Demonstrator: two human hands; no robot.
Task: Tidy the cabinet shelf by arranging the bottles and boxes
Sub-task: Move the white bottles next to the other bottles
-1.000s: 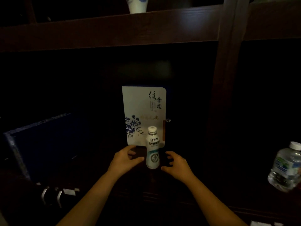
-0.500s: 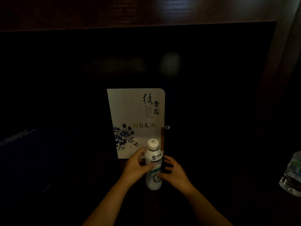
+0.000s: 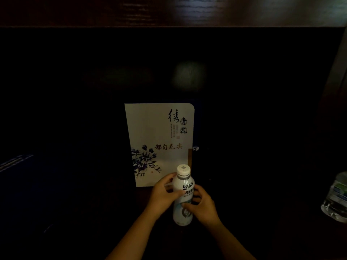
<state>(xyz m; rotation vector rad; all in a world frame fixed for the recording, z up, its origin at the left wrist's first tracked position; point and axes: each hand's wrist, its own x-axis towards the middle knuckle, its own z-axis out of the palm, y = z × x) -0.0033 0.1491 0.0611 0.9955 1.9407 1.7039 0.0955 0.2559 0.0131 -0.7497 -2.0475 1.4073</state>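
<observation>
A white drink bottle (image 3: 183,184) with a white cap stands upright on the dark cabinet shelf (image 3: 93,212). My left hand (image 3: 162,194) grips its left side, thumb across the label. My right hand (image 3: 203,202) grips its right side lower down, fingers curled round the body. Right behind the bottle stands a white box (image 3: 155,132) with blue flowers and calligraphy, upright and facing me. A clear water bottle (image 3: 336,197) lies tilted at the far right edge.
A dark blue box (image 3: 16,162) sits at the left, barely visible in the gloom. A wooden shelf board (image 3: 169,10) runs overhead, and a wooden upright (image 3: 338,72) bounds the compartment on the right.
Both hands closed in from either side and took hold of the white bottle. The view moved closer to the shelf and lower.
</observation>
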